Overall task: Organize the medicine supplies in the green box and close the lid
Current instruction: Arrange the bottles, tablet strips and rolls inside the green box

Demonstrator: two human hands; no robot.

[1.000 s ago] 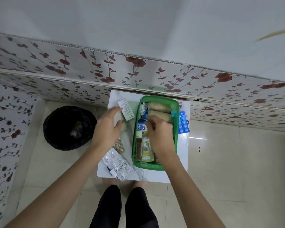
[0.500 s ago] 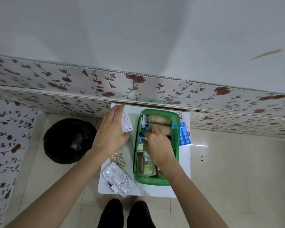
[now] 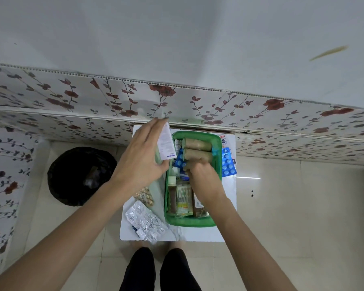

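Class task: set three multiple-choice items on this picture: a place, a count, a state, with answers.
1. Where do the silver blister packs lie? A on the table, left of the box; B in the box; C under the table.
2. How many brown rolls lie in the box? A one; B two; C four.
3. The left hand: A is empty; B grips a roll; C grips a white carton.
Answers: A, they lie outside the rim; B, two lie side by side; C, the carton sits in its grip.
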